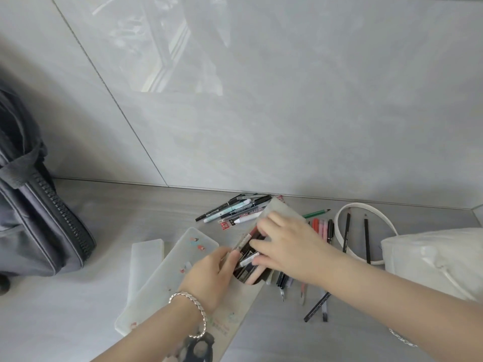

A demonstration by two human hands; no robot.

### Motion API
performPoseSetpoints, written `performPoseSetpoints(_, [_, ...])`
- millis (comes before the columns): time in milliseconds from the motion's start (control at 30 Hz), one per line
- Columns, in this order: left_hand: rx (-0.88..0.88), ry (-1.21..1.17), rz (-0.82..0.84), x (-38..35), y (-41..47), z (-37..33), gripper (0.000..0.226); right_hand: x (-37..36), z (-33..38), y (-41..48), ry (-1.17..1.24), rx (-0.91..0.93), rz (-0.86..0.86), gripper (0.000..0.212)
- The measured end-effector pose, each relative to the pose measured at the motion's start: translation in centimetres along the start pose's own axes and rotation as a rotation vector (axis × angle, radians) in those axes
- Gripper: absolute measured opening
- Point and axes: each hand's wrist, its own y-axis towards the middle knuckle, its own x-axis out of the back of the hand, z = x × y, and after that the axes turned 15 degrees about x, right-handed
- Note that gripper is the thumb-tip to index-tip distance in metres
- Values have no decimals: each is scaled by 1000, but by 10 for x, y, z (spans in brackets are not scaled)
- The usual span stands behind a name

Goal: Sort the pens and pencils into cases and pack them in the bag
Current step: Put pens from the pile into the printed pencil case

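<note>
Closest to the camera, a small dark trinket (198, 346), too blurred to name, lies at the near end of the tan case (243, 307), just beside the bracelet (193, 307) on the left wrist. Inside that case, a bundle of pens (248, 257) is packed into the open mouth. The left hand (211, 273) curls its fingers on the case's left rim, apparently bracing it. The right hand (287, 246) lies over the pens with fingers spread and fairly straight, pressing them down rather than pinching any. This looks like the filling step, with packing not yet begun. Touching the case's left side is a frosted case (183, 257), and a narrow frosted lid (146, 265) lies beyond it. Past the case's far end lies a heap of loose pens (235, 210). To its right are a green pencil (316, 213), red and pink pens (320, 227), two black pencils (346, 231) and a few stray pens (316, 307). A white bag (431, 259) sits farther right, and a grey bag (39, 218) stands well apart to the left. Next, the pens likely need settling flat so the case can close, and then the loose items need gathering.
</note>
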Motion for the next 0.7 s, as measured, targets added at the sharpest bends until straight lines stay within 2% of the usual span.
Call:
performPoseSetpoints(133, [-8,-100,33,-3,4,-5,34,-12,24,8,111,12,-109,24])
performPoseSetpoints(200, [2,-97,44,-4,8,-5,32,-15,27,11,306,-39,-239,11])
performPoseSetpoints(267, [24,-65,10,-3,13,-2,33,-17,17,14,468,-108,-385,7])
performPoseSetpoints(333, [77,-68,-50,0,20,1,35,-17,-3,16,464,-285,-540,4])
performPoseSetpoints(400, [137,-114,-104,7,29,3,35,-24,-31,15,451,-618,-588,9])
performPoseSetpoints(433, [154,-133,-127,10,32,4,34,-30,-46,13,471,-759,-497,13])
performPoseSetpoints(467, [160,-144,-148,14,36,5,34,-39,-60,9,506,-840,-335,18])
performPoseSetpoints(500, [159,-151,-165,17,39,5,32,-50,-70,5,531,-857,-165,22])
performPoseSetpoints(567, [158,-158,-180,22,44,7,30,-68,-85,1,531,-770,75,28])
performPoseSetpoints(700, [151,-201,-201,28,49,11,29,-85,-101,12,378,-446,485,48])
